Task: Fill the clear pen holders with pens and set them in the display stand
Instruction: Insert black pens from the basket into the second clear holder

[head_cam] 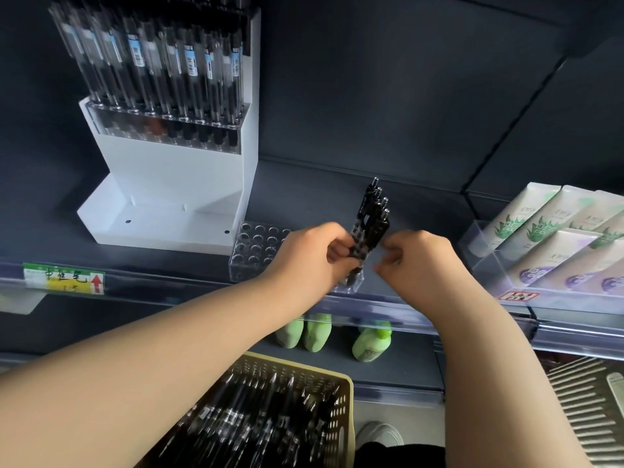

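A clear pen holder (256, 246) with rows of round holes lies on the dark shelf, partly behind my left hand (310, 256). That hand grips a bunch of black pens (369, 222) standing upright in the holder's right end. My right hand (415, 256) is beside the pens, fingers curled, and I cannot see anything in it. The white display stand (175, 184) stands at the back left; its upper tier holds a clear holder full of pens (162, 72), and its lower tray is bare.
A tan plastic basket (344, 410) full of black pens sits below the shelf near my left forearm. Tubes in a clear tray (553, 238) fill the shelf's right side. Green bottles (371, 342) stand on the shelf below. A price label (64, 278) is on the shelf edge.
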A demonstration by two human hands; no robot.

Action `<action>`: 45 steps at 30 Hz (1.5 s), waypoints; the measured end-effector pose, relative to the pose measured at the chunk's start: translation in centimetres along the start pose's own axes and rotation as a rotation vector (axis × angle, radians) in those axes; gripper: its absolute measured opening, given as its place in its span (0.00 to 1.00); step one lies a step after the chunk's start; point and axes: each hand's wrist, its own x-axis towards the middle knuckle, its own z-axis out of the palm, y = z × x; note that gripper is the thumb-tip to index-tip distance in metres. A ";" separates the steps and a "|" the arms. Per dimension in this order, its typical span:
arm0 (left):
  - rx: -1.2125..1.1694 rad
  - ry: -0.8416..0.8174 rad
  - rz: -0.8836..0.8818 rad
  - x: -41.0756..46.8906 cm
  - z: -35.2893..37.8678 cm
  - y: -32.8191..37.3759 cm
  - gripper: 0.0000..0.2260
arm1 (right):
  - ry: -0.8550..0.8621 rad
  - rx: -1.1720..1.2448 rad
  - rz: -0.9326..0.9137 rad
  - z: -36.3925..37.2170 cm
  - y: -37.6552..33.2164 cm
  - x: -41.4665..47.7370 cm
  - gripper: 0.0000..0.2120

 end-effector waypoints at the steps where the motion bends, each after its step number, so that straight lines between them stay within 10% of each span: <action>1: 0.013 0.006 -0.004 -0.4 -0.4 -0.1 0.08 | 0.002 0.008 0.025 0.1 0.0 -0.5 0.13; 7: 0.236 -0.088 0.079 -4.0 -3.3 -0.3 0.08 | -0.124 -0.061 0.088 1.7 -0.3 -3.5 0.02; 17: 0.978 -0.760 0.087 -13.0 -3.6 -3.0 0.10 | -0.617 -0.315 -0.154 9.3 -4.5 -8.6 0.13; 26: 1.044 -0.998 0.177 -15.0 -1.7 -8.9 0.23 | -0.739 -0.287 -0.151 16.7 -4.2 -10.7 0.20; 45: 1.320 -1.043 0.409 -14.4 2.9 -14.4 0.14 | -0.764 -0.710 -0.410 21.3 -2.4 -9.6 0.17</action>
